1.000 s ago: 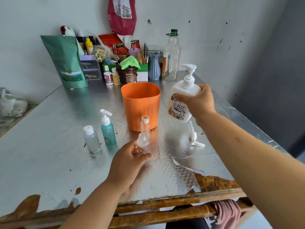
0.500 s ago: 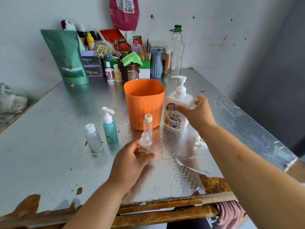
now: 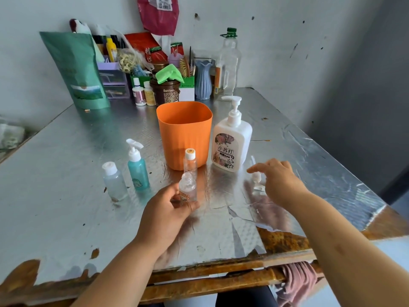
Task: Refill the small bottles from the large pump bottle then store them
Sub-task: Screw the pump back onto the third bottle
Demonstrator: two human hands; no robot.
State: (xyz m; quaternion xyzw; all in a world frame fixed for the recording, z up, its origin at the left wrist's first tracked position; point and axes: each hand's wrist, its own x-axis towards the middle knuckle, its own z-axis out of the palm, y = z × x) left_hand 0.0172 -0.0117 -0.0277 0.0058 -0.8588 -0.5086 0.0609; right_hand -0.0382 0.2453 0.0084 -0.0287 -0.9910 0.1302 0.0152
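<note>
My left hand (image 3: 164, 214) grips a small clear bottle (image 3: 187, 186) with no cap, upright on the table. Behind it stands another small clear bottle (image 3: 190, 160) with a white cap. The large white pump bottle (image 3: 231, 141) stands upright to the right of the orange cup (image 3: 184, 134). My right hand (image 3: 277, 179) hovers just right of it, fingers loose, holding nothing, above a small white pump top (image 3: 256, 179) lying on the table. A teal pump bottle (image 3: 137, 168) and a frosted capped bottle (image 3: 113, 180) stand to the left.
The foil-covered table (image 3: 66, 207) has torn foil and rusty patches along its front edge. Clutter lines the back wall: a green pouch (image 3: 77, 69), a blue vase (image 3: 203, 79), a tall clear bottle (image 3: 229, 63), a brown tub (image 3: 164, 91). A pink cloth (image 3: 296, 282) hangs under the front edge.
My right hand set the large pump bottle down beside the orange cup, let go of it and drew back toward me. My left hand kept holding the uncapped bottle.
</note>
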